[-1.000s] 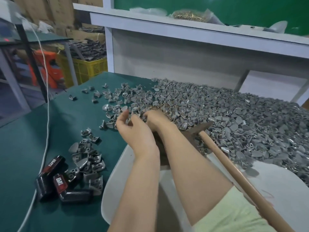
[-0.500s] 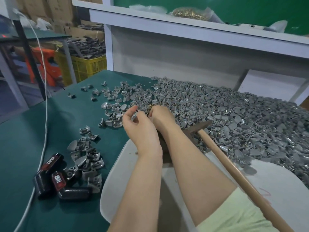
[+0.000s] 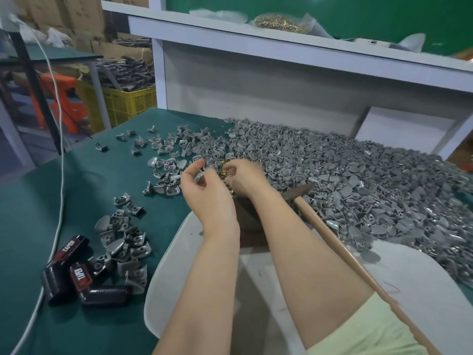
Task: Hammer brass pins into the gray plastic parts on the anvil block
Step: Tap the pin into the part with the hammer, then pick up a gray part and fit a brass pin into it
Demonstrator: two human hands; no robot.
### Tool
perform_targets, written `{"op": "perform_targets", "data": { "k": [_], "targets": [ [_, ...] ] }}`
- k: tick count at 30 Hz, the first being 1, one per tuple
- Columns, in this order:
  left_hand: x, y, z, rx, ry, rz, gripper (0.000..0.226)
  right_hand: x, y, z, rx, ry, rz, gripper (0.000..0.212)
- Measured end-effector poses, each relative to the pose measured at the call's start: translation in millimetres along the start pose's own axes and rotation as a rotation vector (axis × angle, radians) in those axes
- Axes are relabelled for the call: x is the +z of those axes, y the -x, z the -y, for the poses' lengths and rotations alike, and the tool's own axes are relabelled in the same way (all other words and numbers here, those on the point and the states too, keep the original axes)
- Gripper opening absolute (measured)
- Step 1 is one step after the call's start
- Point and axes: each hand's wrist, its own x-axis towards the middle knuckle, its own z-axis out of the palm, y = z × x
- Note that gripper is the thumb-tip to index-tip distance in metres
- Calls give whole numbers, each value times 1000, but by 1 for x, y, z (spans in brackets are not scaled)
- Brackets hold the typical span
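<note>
Brass pins point(image 3: 225, 172) sit in a loose little heap right at the far edge of the anvil block point(image 3: 246, 217), and both hands are in there. The right hand point(image 3: 245, 178) is curled down over the pins with its fingertips buried, so I can't tell if it's got one. The left hand point(image 3: 204, 198), just left of the block, has its fingers loosely curled with thumb and forefinger close together. There's something gray between them, but I honestly can't tell if it's gripped.

The 2 forearms cross over the block and hide most of it. Gray plastic parts point(image 3: 345, 180) are heaped up behind and to the right of the block, thinning into a scatter on its far left. A smaller pile point(image 3: 125, 242) lies to its near left, touching some black-and-red pieces marked TAPER point(image 3: 69, 252). A white cable point(image 3: 59, 129) runs down further left.

It's all on a green mat point(image 3: 46, 201), with a white plastic tray point(image 3: 422, 283) on the near side of the block. A white shelf point(image 3: 256, 39) stands behind with a bag of pins point(image 3: 279, 21) on it, and a yellow crate point(image 3: 120, 101) sits off to the far left.

The hammer point(image 3: 298, 192) lies untouched, head just right of the block. Its wooden handle runs diagonally toward the near right, back at the person.
</note>
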Motion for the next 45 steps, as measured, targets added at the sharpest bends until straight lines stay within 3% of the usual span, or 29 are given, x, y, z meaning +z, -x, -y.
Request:
{"op": "perform_targets", "data": {
  "k": [2,5,11,15,18,22,26,29,32,35,39,45],
  "targets": [
    [-2,-4,-1,-3,-2,-31,26,5,-4,6,0,64,101,36],
    [-5,-8,-1,-38,-2,-64,25,16,-11,12,79,85,120,24],
    [-5,-10,1,-65,23,-77,25,22,-12,8,95,13,-17,19],
    [-4,-9,0,-40,8,-53,22,0,-1,-1,63,-191,-155,11],
    [-3,-6,2,5,-50,48,23,-28,21,-7,32,-503,-151,13],
    [1,0,5,140,-273,304,24,-55,54,-17,-51,-630,-178,5],
    [4,7,7,140,-393,580,19,-66,77,-20,-79,-766,-156,8],
    [4,9,6,151,-397,609,23,-68,82,-22,-100,-836,-140,17],
    [1,6,2,123,-281,473,19,-68,77,-25,-68,-923,-219,20],
    [-2,-3,-1,42,-78,256,10,-56,64,-26,10,-689,-233,10],
    [-4,-12,-6,-34,190,41,14,-30,34,-17,33,-118,-24,10],
    [-3,-12,-4,-13,201,9,17,0,-4,0,161,264,160,31]
  ]
}}
